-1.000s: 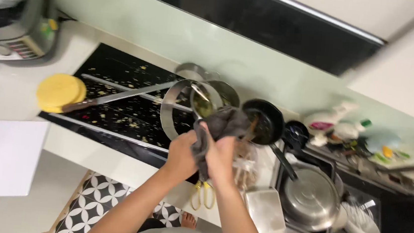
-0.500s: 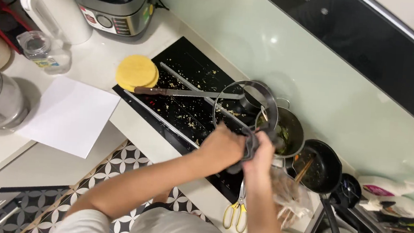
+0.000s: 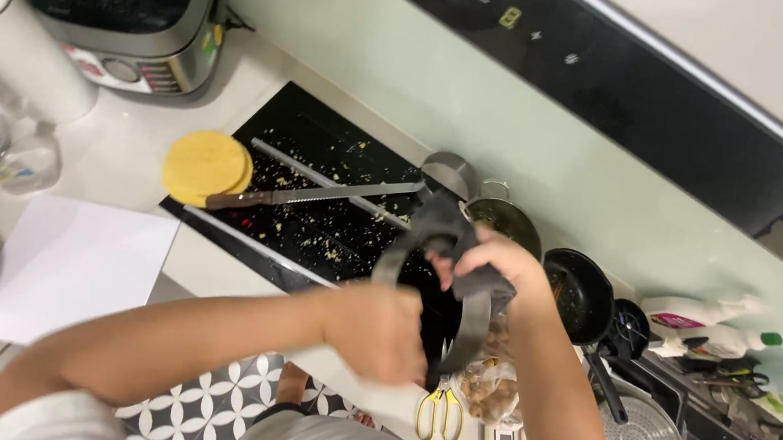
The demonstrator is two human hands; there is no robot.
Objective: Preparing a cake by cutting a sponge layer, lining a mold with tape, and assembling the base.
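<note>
A single head-worn camera is looking steeply down, close over both hands, facing a crumb-strewn black cooktop [image 3: 317, 204].

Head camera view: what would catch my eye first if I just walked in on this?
Two bare hands at centre work a metal ring: the right hand presses a dark cloth on it, the left hand steadies it below. Behind them, a crumb-strewn black cooktop carries a long bread knife and a yellow sponge.
</note>
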